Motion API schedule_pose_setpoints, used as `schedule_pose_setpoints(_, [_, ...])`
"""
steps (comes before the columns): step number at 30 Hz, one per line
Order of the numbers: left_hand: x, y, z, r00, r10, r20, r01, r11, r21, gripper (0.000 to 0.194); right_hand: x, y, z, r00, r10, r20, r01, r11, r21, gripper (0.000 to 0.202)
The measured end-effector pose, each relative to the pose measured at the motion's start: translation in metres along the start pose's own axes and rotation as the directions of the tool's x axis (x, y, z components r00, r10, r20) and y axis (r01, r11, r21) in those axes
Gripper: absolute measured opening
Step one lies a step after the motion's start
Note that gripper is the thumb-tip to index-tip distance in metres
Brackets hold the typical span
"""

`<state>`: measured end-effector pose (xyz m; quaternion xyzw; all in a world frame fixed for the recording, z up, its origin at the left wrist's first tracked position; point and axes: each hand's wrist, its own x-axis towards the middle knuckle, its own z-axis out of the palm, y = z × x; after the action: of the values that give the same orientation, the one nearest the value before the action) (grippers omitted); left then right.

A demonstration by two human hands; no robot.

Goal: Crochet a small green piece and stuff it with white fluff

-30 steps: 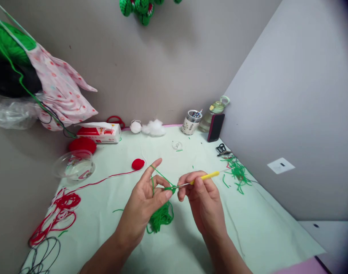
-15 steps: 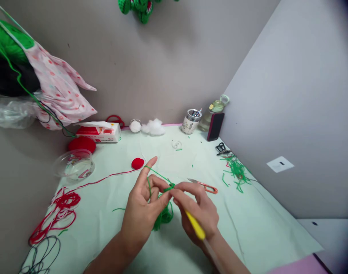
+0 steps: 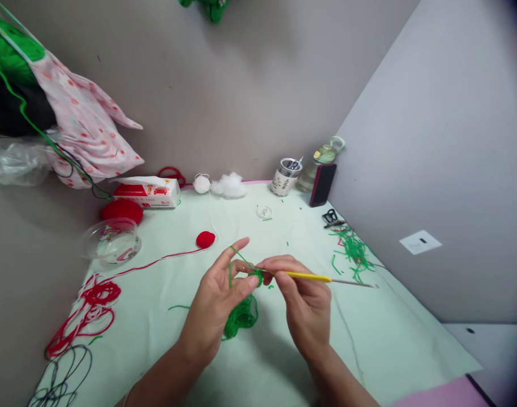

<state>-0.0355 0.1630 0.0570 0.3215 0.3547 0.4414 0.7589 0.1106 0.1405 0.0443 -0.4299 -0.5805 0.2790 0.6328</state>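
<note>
Left hand (image 3: 218, 297): thumb and bent fingers pinch a small green crochet piece (image 3: 258, 277), right at the fingertips. Forefinger is raised and spread from the rest, with a green working strand (image 3: 242, 257) over it, running down to the piece.

Right hand (image 3: 307, 297): thumb and fingers close on a yellow-handled hook (image 3: 309, 276), remaining fingers curled beneath. Near metal end meets the piece at the left fingertips; can't tell whether the tip sits inside a loop. Other metal end sticks out past the right knuckles, over the cloth (image 3: 369, 345). The two hands' fingertips are very close; too small to tell if they touch.

Just below the left thumb: loose green yarn bundle (image 3: 241, 317) on the cloth, partly hidden by the hand.

Beyond the raised left forefinger: red ball (image 3: 205, 239), near, slightly left. Farther off in that direction: white stuffing (image 3: 228, 186) with a white ball (image 3: 202, 183) just beside it.

Right of the right fingers, well apart: pile of green clippings (image 3: 354, 250), with a black clip (image 3: 331, 217) just behind. Farther out: phone (image 3: 323, 185), upright, leaning by a bottle (image 3: 311, 172); pen can (image 3: 285, 180) beside them.

Well left of the left fingers: tangled red yarn (image 3: 99, 297), clear tub (image 3: 123, 249) above it.
</note>
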Motion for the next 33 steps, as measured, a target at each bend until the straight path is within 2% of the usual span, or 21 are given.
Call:
schedule_pose_setpoints(3, [0.001, -0.007, 0.001, 0.998, 0.041, -0.041, -0.042, 0.999, -0.013, 0.067, -0.009, 0.005, 0.001, 0.981, -0.194, 0.021, 0.192, 0.942, -0.276, 0.035])
schedule_pose_setpoints(5, [0.002, -0.008, 0.000, 0.999, -0.043, -0.012, 0.041, 0.993, -0.110, 0.062, -0.014, 0.006, -0.001, 0.965, -0.261, 0.035, 0.255, 0.889, -0.380, 0.040])
schedule_pose_setpoints(7, [0.003, -0.006, -0.001, 0.987, -0.155, 0.040, 0.160, 0.964, -0.211, 0.051, -0.013, 0.005, -0.003, 0.966, -0.258, 0.007, 0.240, 0.887, -0.394, 0.036])
schedule_pose_setpoints(8, [0.004, -0.004, -0.002, 0.980, -0.188, 0.059, 0.197, 0.949, -0.245, 0.046, -0.011, 0.004, -0.005, 0.973, -0.228, -0.034, 0.201, 0.912, -0.357, 0.032])
schedule_pose_setpoints(10, [0.006, 0.000, -0.003, 0.981, -0.182, 0.061, 0.192, 0.942, -0.276, 0.040, -0.006, 0.001, -0.007, 0.987, -0.114, -0.113, 0.092, 0.979, -0.184, 0.024])
schedule_pose_setpoints(11, [0.006, 0.001, -0.003, 0.986, -0.158, 0.048, 0.165, 0.948, -0.272, 0.039, -0.003, 0.000, -0.007, 0.992, -0.038, -0.124, 0.030, 0.997, -0.066, 0.021])
schedule_pose_setpoints(13, [0.006, 0.002, -0.003, 0.993, -0.114, 0.032, 0.118, 0.968, -0.223, 0.040, 0.002, -0.001, -0.007, 0.994, 0.083, -0.074, -0.075, 0.991, 0.106, 0.019])
schedule_pose_setpoints(15, [0.006, 0.001, -0.001, 0.997, -0.080, 0.021, 0.082, 0.987, -0.137, 0.039, 0.003, 0.000, -0.006, 0.992, 0.127, -0.015, -0.124, 0.986, 0.115, 0.018])
schedule_pose_setpoints(17, [0.004, -0.002, 0.001, 0.999, -0.049, 0.016, 0.050, 0.997, -0.057, 0.038, 0.002, 0.004, -0.006, 0.986, 0.164, -0.019, -0.162, 0.981, 0.108, 0.016])
schedule_pose_setpoints(21, [0.003, -0.003, 0.000, 1.000, -0.018, 0.017, 0.017, 1.000, 0.019, 0.038, 0.002, 0.009, -0.008, 0.956, 0.289, -0.045, -0.268, 0.929, 0.256, 0.021])
schedule_pose_setpoints(23, [0.003, -0.002, -0.002, 1.000, -0.007, 0.011, 0.007, 0.999, 0.041, 0.038, 0.002, 0.009, -0.009, 0.953, 0.302, -0.037, -0.278, 0.913, 0.297, 0.023])
schedule_pose_setpoints(25, [0.004, -0.001, -0.004, 1.000, 0.012, -0.004, -0.012, 0.997, 0.077, 0.038, 0.002, 0.005, -0.010, 0.964, 0.266, -0.027, -0.248, 0.929, 0.273, 0.024])
schedule_pose_setpoints(28, [0.004, -0.002, -0.005, 0.996, 0.074, -0.045, -0.065, 0.983, 0.172, 0.036, -0.001, 0.000, -0.010, 0.990, 0.141, -0.032, -0.139, 0.989, 0.057, 0.024])
schedule_pose_setpoints(31, [0.003, -0.005, -0.002, 0.981, 0.152, -0.117, -0.116, 0.956, 0.268, 0.035, -0.008, 0.000, -0.008, 0.993, -0.115, 0.034, 0.120, 0.969, -0.218, 0.026])
schedule_pose_setpoints(33, [0.002, -0.008, 0.000, 0.976, 0.160, -0.148, -0.118, 0.960, 0.255, 0.040, -0.012, 0.004, -0.006, 0.953, -0.283, 0.106, 0.302, 0.889, -0.344, 0.031])
